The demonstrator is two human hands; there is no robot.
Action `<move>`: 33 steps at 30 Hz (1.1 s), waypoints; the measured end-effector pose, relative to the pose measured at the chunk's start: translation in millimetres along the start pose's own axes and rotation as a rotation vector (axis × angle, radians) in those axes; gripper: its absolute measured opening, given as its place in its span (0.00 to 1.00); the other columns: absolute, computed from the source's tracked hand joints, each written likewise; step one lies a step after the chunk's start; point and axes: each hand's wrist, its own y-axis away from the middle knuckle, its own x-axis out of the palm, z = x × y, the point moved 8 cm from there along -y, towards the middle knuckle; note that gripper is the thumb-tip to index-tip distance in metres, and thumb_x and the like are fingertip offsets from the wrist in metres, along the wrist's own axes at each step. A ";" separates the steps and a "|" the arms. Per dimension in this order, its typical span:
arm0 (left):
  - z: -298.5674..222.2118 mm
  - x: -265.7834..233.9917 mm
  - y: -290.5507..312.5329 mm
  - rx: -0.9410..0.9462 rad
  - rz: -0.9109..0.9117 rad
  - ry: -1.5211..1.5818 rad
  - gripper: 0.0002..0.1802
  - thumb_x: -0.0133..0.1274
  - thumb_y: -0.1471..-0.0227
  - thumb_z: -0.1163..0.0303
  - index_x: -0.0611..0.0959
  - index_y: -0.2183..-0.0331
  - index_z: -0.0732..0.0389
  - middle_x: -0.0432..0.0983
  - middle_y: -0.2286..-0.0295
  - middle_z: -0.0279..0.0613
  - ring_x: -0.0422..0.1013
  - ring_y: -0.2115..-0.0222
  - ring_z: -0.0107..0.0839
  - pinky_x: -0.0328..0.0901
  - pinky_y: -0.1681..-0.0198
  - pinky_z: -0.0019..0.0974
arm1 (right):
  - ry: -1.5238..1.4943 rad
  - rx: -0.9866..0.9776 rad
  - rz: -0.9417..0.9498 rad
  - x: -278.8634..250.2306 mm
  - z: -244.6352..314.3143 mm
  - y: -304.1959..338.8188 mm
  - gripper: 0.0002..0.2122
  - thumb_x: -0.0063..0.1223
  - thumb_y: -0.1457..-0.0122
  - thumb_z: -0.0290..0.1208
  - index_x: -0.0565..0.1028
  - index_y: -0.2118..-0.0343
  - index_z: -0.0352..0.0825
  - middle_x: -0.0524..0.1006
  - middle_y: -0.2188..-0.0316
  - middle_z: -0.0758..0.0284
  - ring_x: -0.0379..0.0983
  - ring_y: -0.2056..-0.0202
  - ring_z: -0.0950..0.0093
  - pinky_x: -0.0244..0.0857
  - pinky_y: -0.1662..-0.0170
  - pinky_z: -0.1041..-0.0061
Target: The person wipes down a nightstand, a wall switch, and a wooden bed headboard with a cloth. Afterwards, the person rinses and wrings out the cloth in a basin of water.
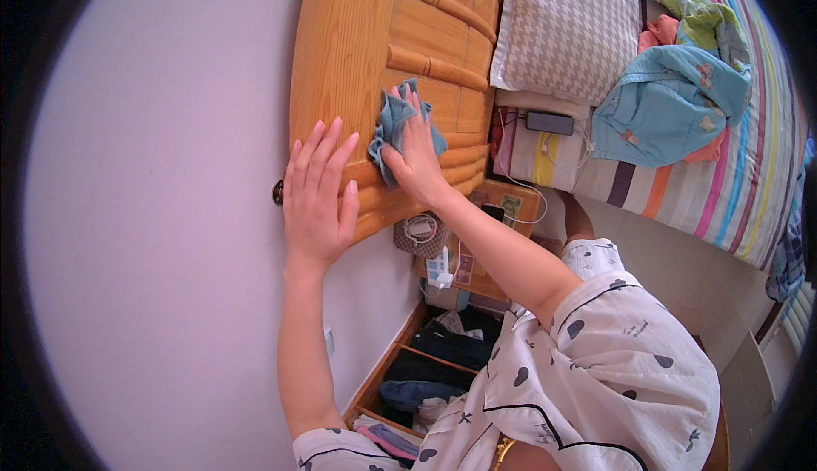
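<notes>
My right hand (414, 154) presses a bunched blue cloth (393, 122) against the wooden headboard (349, 37), its fingers over the cloth near the inner panels. The thumb lies on the cloth's near side. My left hand (319, 190) rests flat on the headboard's near end by the wall, fingers stretched out and slightly spread, holding nothing. A small dark round fitting (278, 192) shows beside the left wrist at the headboard's edge.
Right of the headboard, the striped bed (672, 190) carries a checked pillow (566, 28), a light-blue garment (672, 105) and a black power bank (549, 122) with white cables. Below stand a bedside table (489, 275) with a power strip (437, 267) and an open drawer of folded clothes (417, 394).
</notes>
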 end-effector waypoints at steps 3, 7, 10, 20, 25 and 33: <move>-0.1 0.3 0.5 0.001 0.000 0.009 0.27 0.44 0.51 0.74 0.69 0.46 0.57 0.59 0.43 0.40 0.50 0.40 0.40 0.44 0.37 0.48 | -0.036 -0.005 0.087 1.6 -1.3 4.6 0.37 0.46 0.48 0.36 0.44 0.36 0.37 0.39 0.35 0.55 0.32 0.34 0.56 0.27 0.36 0.53; -1.1 1.0 -0.1 0.002 0.000 0.010 0.27 0.44 0.50 0.74 0.68 0.46 0.57 0.59 0.43 0.40 0.50 0.39 0.40 0.43 0.37 0.48 | -0.105 0.064 0.134 1.8 -6.4 2.2 0.39 0.47 0.49 0.38 0.43 0.35 0.38 0.38 0.34 0.55 0.30 0.34 0.58 0.24 0.35 0.54; -0.2 2.0 -0.6 0.003 0.008 0.001 0.27 0.44 0.50 0.73 0.68 0.46 0.57 0.58 0.43 0.40 0.50 0.39 0.40 0.43 0.37 0.48 | -0.092 0.046 0.097 2.8 -5.2 1.8 0.39 0.47 0.49 0.38 0.43 0.35 0.37 0.39 0.35 0.54 0.30 0.34 0.58 0.23 0.35 0.55; 2.2 3.9 1.4 -0.005 0.017 -0.001 0.27 0.45 0.50 0.73 0.68 0.46 0.57 0.58 0.42 0.40 0.49 0.39 0.39 0.42 0.36 0.48 | 0.022 -0.112 -0.060 0.2 9.7 -5.0 0.34 0.47 0.48 0.31 0.49 0.38 0.32 0.47 0.37 0.51 0.38 0.35 0.56 0.30 0.35 0.58; 2.6 2.3 1.1 -0.011 0.019 0.003 0.27 0.44 0.51 0.72 0.69 0.47 0.57 0.59 0.43 0.40 0.50 0.39 0.40 0.42 0.36 0.49 | 0.050 -0.144 -0.117 -7.4 7.9 -29.7 0.33 0.46 0.49 0.30 0.51 0.38 0.32 0.49 0.37 0.51 0.40 0.35 0.55 0.30 0.35 0.58; 4.0 1.8 2.0 -0.008 0.015 0.028 0.27 0.44 0.51 0.74 0.69 0.47 0.57 0.59 0.43 0.41 0.51 0.40 0.40 0.42 0.37 0.49 | -0.010 -0.165 -0.258 -14.8 -5.5 -72.4 0.29 0.39 0.44 0.38 0.53 0.38 0.36 0.50 0.37 0.56 0.41 0.35 0.61 0.27 0.35 0.56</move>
